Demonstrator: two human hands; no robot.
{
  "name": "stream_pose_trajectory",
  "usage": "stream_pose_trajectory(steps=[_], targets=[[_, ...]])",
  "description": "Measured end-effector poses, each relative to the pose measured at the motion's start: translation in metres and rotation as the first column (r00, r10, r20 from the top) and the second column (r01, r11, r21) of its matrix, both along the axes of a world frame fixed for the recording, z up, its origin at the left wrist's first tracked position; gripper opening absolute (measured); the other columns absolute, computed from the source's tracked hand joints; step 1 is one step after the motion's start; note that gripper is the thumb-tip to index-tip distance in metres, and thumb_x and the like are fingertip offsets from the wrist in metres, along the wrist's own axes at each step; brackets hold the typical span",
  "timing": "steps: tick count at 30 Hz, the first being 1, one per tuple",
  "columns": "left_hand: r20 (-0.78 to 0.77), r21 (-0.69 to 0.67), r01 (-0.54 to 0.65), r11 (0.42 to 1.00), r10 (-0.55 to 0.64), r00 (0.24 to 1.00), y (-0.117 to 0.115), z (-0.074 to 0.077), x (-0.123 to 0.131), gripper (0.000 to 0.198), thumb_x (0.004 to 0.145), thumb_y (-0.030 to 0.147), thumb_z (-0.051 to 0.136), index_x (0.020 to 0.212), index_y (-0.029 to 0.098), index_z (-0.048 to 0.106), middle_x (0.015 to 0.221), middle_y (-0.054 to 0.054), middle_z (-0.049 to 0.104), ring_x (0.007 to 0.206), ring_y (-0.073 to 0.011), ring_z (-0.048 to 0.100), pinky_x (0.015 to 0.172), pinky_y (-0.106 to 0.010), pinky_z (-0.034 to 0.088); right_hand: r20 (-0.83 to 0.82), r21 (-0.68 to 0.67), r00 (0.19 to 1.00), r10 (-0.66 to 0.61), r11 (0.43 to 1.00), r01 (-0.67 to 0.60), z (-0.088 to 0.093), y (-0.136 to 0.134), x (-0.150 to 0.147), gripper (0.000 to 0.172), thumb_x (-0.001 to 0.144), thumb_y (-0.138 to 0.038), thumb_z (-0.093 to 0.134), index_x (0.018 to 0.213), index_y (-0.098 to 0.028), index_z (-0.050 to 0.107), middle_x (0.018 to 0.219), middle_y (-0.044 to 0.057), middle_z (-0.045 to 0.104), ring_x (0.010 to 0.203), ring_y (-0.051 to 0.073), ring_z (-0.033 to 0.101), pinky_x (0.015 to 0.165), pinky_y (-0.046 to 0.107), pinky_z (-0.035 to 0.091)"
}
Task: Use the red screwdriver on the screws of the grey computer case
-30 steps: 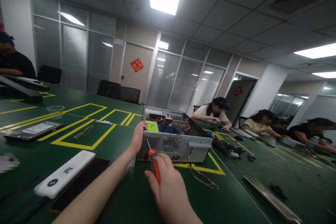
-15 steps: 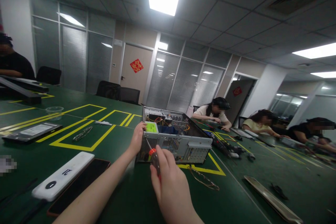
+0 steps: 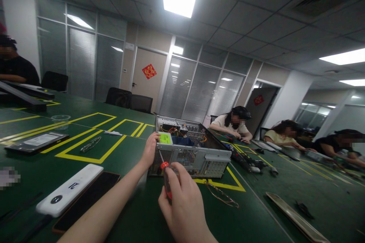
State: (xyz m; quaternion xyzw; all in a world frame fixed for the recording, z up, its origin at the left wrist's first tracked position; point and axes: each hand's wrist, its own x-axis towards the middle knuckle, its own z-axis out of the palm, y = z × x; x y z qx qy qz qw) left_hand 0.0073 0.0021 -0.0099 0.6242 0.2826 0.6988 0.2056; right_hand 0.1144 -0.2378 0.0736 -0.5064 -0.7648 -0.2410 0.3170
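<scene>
An opened computer case point(image 3: 209, 161) lies on the green table, its rear metal panel facing me and wires showing inside. At its left corner, beside a power supply with a bright green label point(image 3: 165, 139), my left hand point(image 3: 149, 149) grips the edge with bent fingers. My right hand point(image 3: 185, 201) is closed round the red and dark handle of a screwdriver point(image 3: 165, 172). The screwdriver's shaft points up at the left part of the rear panel. Whether its tip touches a screw is too small to tell.
Left of my arms lie a white device marked 21 point(image 3: 71, 190), a dark phone point(image 3: 88, 201), a hard drive point(image 3: 37, 142) and a clear plastic cup point(image 3: 61, 121). Glasses point(image 3: 221, 193) and a long metal strip point(image 3: 295, 216) are on the right. Several people sit round the table.
The fingers of my right hand have shifted round the screwdriver's handle, with the thumb lower and further left. My left hand stays on the case's corner.
</scene>
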Motion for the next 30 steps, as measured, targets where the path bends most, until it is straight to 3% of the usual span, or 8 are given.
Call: stream_pose_trajectory(steps=[3, 5, 11, 16, 21, 23, 27, 30], targets=[[0.004, -0.006, 0.001, 1.000, -0.001, 1.000, -0.0001, 0.0005, 0.0000, 0.052, 0.099, 0.062, 0.026, 0.086, 0.023, 0.058, 0.118, -0.011, 0.068, 0.128, -0.0249, 0.056, 0.118, -0.046, 0.039, -0.040, -0.108, 0.999, -0.015, 0.994, 0.011, 0.0021, 0.0003, 0.0005, 0.036, 0.088, -0.025, 0.062, 0.121, -0.013, 0.065, 0.116, 0.018, 0.072, 0.078, 0.025, 0.075, 0.063, 0.034, 0.063], [0.005, -0.008, -0.002, 1.000, 0.002, 1.000, 0.0002, 0.0007, 0.0001, 0.053, 0.099, 0.063, 0.026, 0.087, 0.023, 0.059, 0.118, -0.011, 0.068, 0.128, -0.0250, 0.056, 0.118, -0.047, 0.039, -0.046, -0.130, 0.999, -0.015, 0.991, 0.009, 0.0038, -0.0001, 0.0005, 0.037, 0.089, -0.021, 0.058, 0.125, -0.013, 0.064, 0.118, 0.017, 0.072, 0.076, 0.022, 0.075, 0.062, 0.031, 0.063], [0.019, 0.022, 0.000, 1.000, 0.000, 1.000, 0.0016, -0.0002, 0.0006, 0.055, 0.098, 0.065, 0.027, 0.088, 0.022, 0.060, 0.118, -0.012, 0.068, 0.127, -0.0260, 0.057, 0.117, -0.048, 0.041, 0.042, -0.041, 0.999, -0.023, 0.999, 0.025, 0.0066, -0.0017, 0.0031, 0.058, 0.082, -0.013, 0.064, 0.139, -0.016, 0.056, 0.132, 0.020, 0.067, 0.097, 0.030, 0.074, 0.073, 0.040, 0.065], [0.011, 0.010, -0.006, 1.000, 0.006, 1.000, 0.0015, -0.0011, 0.0002, 0.054, 0.099, 0.062, 0.027, 0.088, 0.022, 0.061, 0.119, -0.012, 0.068, 0.128, -0.0266, 0.057, 0.117, -0.049, 0.041, -0.052, -0.146, 0.999, -0.016, 0.989, 0.009, 0.0068, -0.0001, 0.0062, 0.051, 0.092, -0.021, 0.055, 0.142, -0.013, 0.053, 0.120, 0.017, 0.072, 0.079, 0.024, 0.075, 0.062, 0.034, 0.064], [0.011, 0.002, 0.012, 1.000, -0.012, 1.000, 0.0009, -0.0004, -0.0009, 0.053, 0.098, 0.064, 0.028, 0.090, 0.023, 0.060, 0.120, -0.012, 0.066, 0.131, -0.0264, 0.055, 0.118, -0.049, 0.039, 0.039, 0.012, 0.999, 0.007, 1.000, -0.008, 0.0056, -0.0011, 0.0053, 0.059, 0.086, -0.010, 0.051, 0.144, -0.018, 0.051, 0.136, 0.020, 0.063, 0.099, 0.028, 0.073, 0.078, 0.042, 0.064], [0.012, 0.001, 0.011, 1.000, -0.011, 1.000, 0.0012, -0.0006, -0.0009, 0.054, 0.098, 0.065, 0.028, 0.090, 0.023, 0.060, 0.120, -0.011, 0.066, 0.131, -0.0260, 0.055, 0.119, -0.048, 0.039, 0.029, 0.029, 0.999, 0.019, 0.999, -0.020, 0.0049, -0.0010, 0.0055, 0.056, 0.086, -0.012, 0.053, 0.142, -0.017, 0.052, 0.135, 0.020, 0.064, 0.104, 0.029, 0.072, 0.082, 0.043, 0.063], [0.011, 0.003, 0.006, 1.000, -0.006, 1.000, 0.0023, -0.0016, -0.0008, 0.054, 0.098, 0.065, 0.027, 0.089, 0.023, 0.060, 0.120, -0.011, 0.067, 0.129, -0.0252, 0.056, 0.118, -0.047, 0.039, -0.067, -0.113, 0.997, 0.029, 0.993, -0.036, 0.0057, -0.0010, 0.0052, 0.043, 0.091, -0.029, 0.060, 0.130, -0.013, 0.061, 0.122, 0.018, 0.071, 0.085, 0.026, 0.075, 0.067, 0.035, 0.064], [0.006, 0.006, 0.011, 1.000, -0.011, 1.000, 0.0026, -0.0019, -0.0012, 0.055, 0.098, 0.066, 0.027, 0.088, 0.023, 0.059, 0.120, -0.011, 0.067, 0.129, -0.0257, 0.056, 0.118, -0.048, 0.040, -0.095, -0.162, 0.995, 0.010, 0.986, -0.025, 0.0076, -0.0018, 0.0028, 0.037, 0.090, -0.020, 0.057, 0.125, -0.012, 0.064, 0.121, 0.018, 0.071, 0.085, 0.025, 0.076, 0.069, 0.034, 0.064]])
